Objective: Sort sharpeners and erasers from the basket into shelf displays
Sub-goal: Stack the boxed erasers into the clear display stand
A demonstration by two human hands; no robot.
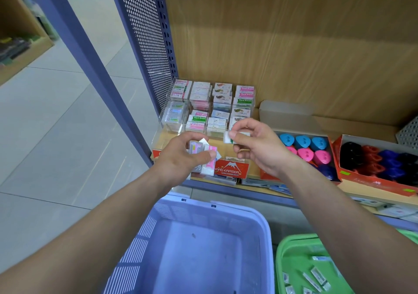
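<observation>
Blue basket (144,237) at 6 o'clock. Above it the left hand (178,155) grips several erasers (210,162), white blocks in pink and grey sleeves; the right hand (260,146), at its 3 o'clock, pinches one white eraser (227,136). Beyond, at 12, the clear display (165,121) holds more.

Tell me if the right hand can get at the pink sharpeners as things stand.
Probably yes: the pink sharpeners lie uncovered in an open box beside the right hand, though it pinches a white eraser to set down first.
</observation>
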